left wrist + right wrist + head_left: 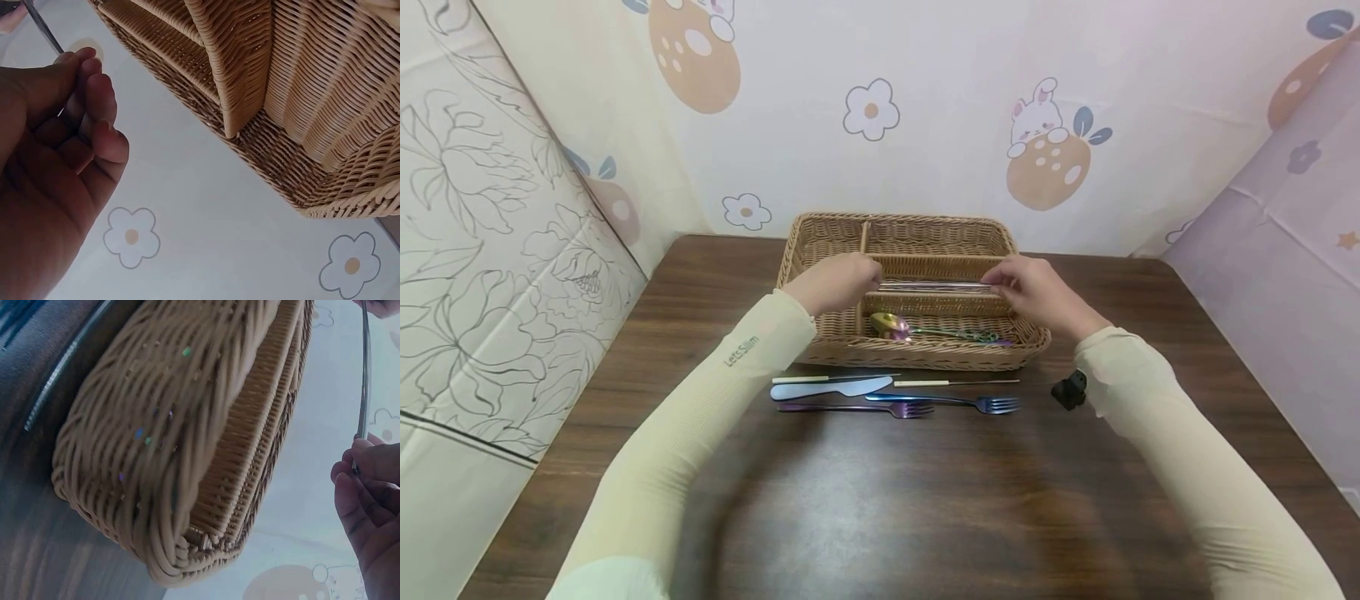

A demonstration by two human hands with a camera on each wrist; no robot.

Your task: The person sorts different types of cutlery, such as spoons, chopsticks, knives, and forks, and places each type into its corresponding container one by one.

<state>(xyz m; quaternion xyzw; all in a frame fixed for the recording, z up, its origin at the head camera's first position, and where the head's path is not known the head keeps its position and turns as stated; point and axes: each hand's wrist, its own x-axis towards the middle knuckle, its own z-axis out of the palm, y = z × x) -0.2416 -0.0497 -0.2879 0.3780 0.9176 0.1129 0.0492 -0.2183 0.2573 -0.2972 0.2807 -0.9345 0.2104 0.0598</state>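
Note:
Both hands hold slim, shiny metal chopsticks level over the middle compartment of a wicker basket. My left hand pinches the left end between thumb and fingertips; in the left wrist view its other fingers are curled. The right end is pinched by my right hand, and the right wrist view shows the chopsticks stretching between the two hands. Gold, green and purple spoons lie in the basket's front compartment.
In front of the basket on the wooden table lie a light-blue knife, a blue fork, a purple fork and thin white-handled sticks. A patterned wall cloth hangs behind.

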